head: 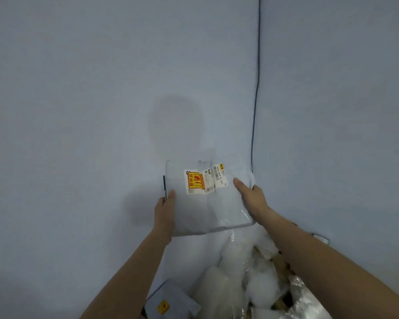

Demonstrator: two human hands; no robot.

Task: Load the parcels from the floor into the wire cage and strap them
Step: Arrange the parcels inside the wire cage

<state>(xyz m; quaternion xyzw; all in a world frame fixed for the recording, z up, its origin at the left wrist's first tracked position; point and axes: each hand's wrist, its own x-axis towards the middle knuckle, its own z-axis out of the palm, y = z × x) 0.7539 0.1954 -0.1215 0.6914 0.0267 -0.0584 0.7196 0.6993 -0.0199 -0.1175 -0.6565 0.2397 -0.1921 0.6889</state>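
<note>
A flat pale grey plastic parcel (203, 210) with a white shipping label and an orange-yellow sticker is held up in front of a plain wall. My left hand (165, 210) grips its left edge, thumb on the front. At its right edge, my right hand (251, 199) holds it with the thumb across the front face. Below lies a heap of white and clear plastic-wrapped parcels (247, 279). No wire cage or strap is in view.
A pale blue-grey wall (101, 88) fills most of the view, with a dark vertical cable or corner line (256, 88) running down it. Another grey parcel with a yellow sticker (171, 302) lies at the bottom beside the heap.
</note>
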